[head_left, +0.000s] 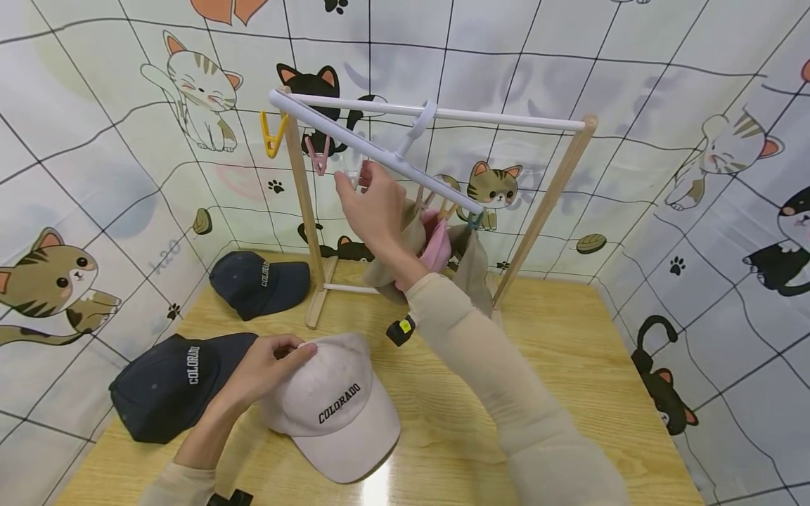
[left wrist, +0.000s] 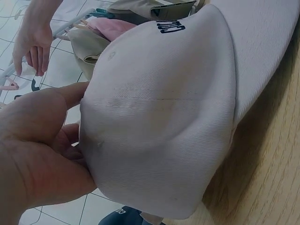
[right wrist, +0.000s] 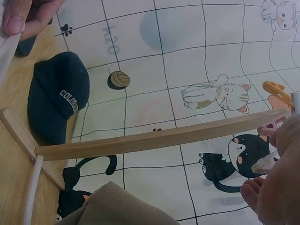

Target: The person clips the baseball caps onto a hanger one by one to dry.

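Observation:
A pale pink cap (head_left: 329, 407) with COLORADO lettering tilts against the wooden table, its brim toward the front. My left hand (head_left: 268, 369) grips the cap's crown edge, also seen from close by on the cap (left wrist: 154, 108) in the left wrist view. At the hanging rod, my right hand (head_left: 376, 211) pinches a translucent clothespin (head_left: 351, 169). This clothespin hangs from a pale lavender clip hanger (head_left: 342, 133), hooked on a white rail (head_left: 500, 118). Beside it dangle a pink clothespin (head_left: 319, 156) and a yellow clothespin (head_left: 273, 135). Further right, clips hold beige and pink caps (head_left: 436, 242), partly hidden by my right arm.
Two navy caps lie on the left: one navy cap (head_left: 262, 282) by the rack's foot, another navy cap (head_left: 171, 386) beside my left hand. The rack's wooden posts (head_left: 544, 204) stand on the table (head_left: 569, 393). A cat-print sheet (head_left: 633, 140) surrounds it.

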`<state>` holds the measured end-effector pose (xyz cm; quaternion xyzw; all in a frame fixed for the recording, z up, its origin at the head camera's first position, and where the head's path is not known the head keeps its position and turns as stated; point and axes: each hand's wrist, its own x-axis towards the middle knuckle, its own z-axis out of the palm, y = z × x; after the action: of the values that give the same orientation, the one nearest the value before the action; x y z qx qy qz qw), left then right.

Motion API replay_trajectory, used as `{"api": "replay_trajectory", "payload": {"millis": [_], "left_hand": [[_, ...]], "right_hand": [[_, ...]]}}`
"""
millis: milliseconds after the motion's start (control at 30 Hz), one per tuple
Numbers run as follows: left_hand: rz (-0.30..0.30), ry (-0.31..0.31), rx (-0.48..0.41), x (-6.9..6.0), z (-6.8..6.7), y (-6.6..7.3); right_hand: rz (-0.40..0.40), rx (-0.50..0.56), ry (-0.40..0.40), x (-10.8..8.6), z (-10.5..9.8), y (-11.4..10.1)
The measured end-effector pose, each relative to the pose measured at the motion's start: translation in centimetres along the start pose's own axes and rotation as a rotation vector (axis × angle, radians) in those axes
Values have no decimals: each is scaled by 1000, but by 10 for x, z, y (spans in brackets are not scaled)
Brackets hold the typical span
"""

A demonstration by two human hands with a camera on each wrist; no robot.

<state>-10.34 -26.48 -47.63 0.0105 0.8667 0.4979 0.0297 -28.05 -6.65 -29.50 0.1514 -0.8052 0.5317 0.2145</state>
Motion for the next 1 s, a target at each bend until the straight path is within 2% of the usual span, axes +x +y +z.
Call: {"api": "replay_trajectory", "payload": {"millis": [267,600,767,900,933,1000], "left_hand": [[6,-7,-5,-1,0,4],[-7,-6,-4,-2,1,5],[-11,-5,-6,-2,2,6],[-7,-3,-14,-2,2,7],[-7,-4,-15,-2,2,7],[-6,-3,-17,-3,2,8]], "right_hand": [[-1,-4,83,6,10,-2],[40,-2,135,15,17,-8],[79,-7,131,19,20,-8],[81,10,124,20,20,-8],[86,13,125,26,26,0],[76,32,117,26,25,0]]}}
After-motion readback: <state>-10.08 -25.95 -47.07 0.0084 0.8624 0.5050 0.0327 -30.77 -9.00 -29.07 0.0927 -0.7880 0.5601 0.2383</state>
